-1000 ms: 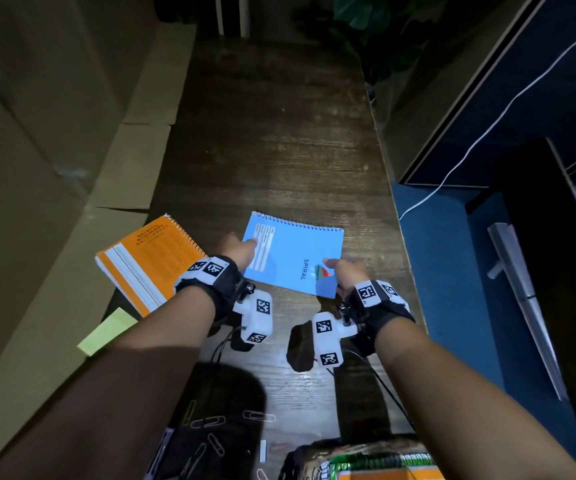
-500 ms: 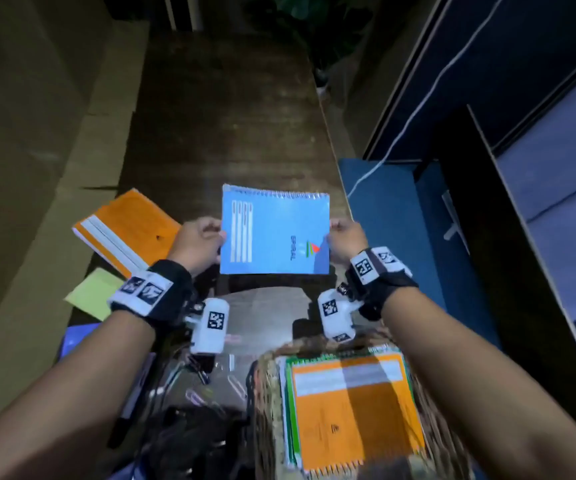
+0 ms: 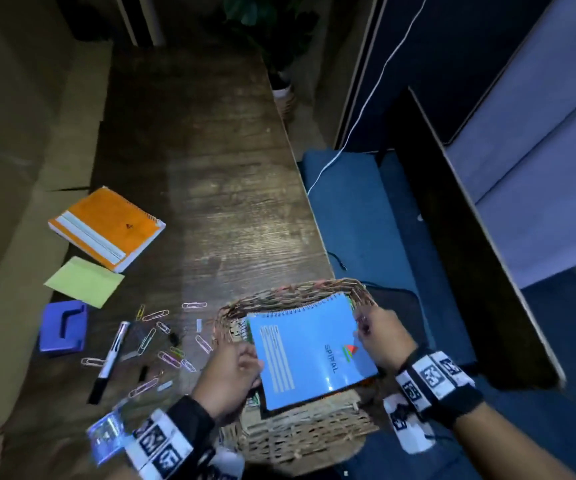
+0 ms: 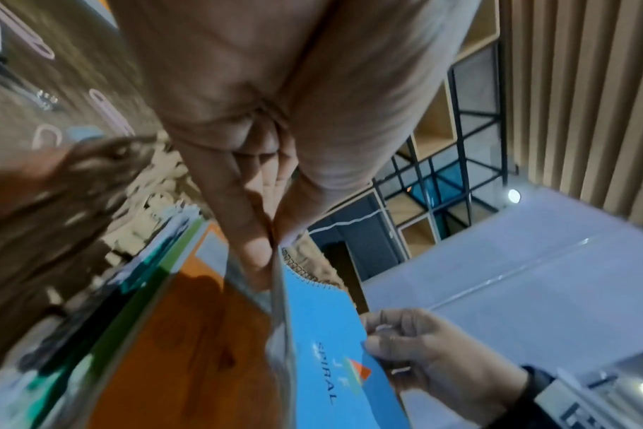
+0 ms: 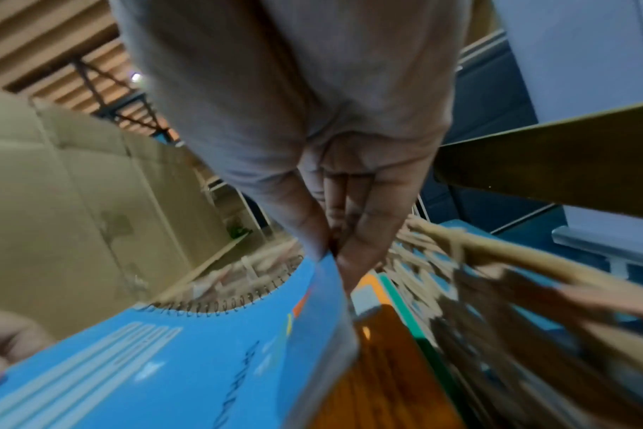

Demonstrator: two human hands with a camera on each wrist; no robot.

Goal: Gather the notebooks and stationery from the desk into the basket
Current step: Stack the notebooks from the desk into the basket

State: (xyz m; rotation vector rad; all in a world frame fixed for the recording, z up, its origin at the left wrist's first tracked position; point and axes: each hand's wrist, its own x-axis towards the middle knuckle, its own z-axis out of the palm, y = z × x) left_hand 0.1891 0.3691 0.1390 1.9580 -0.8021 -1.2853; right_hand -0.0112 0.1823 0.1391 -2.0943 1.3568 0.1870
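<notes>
A blue spiral notebook (image 3: 309,351) hangs just inside the wicker basket (image 3: 300,434) at the desk's near right corner. My left hand (image 3: 241,367) pinches its left edge and my right hand (image 3: 369,336) pinches its right edge. In the left wrist view the blue notebook (image 4: 327,342) is above an orange notebook (image 4: 188,348) and a green one in the basket. The right wrist view shows the blue notebook (image 5: 202,357) over the same stack, pinched by my right hand (image 5: 334,255). On the desk lie another orange notebook (image 3: 106,226), a green sticky pad (image 3: 84,281), a black marker (image 3: 110,360) and several paper clips (image 3: 167,344).
A blue hole punch (image 3: 63,327) sits at the desk's left near edge. Cardboard (image 3: 9,140) lines the left side. Right of the desk are a blue seat (image 3: 359,216), a white cable (image 3: 359,123) and a dark wooden panel (image 3: 459,237). A plant pot (image 3: 283,95) stands at the far end.
Both hands lifted the blue notebook off the desk and carried it toward me, down into the basket over the orange notebook. The view has tilted downward.
</notes>
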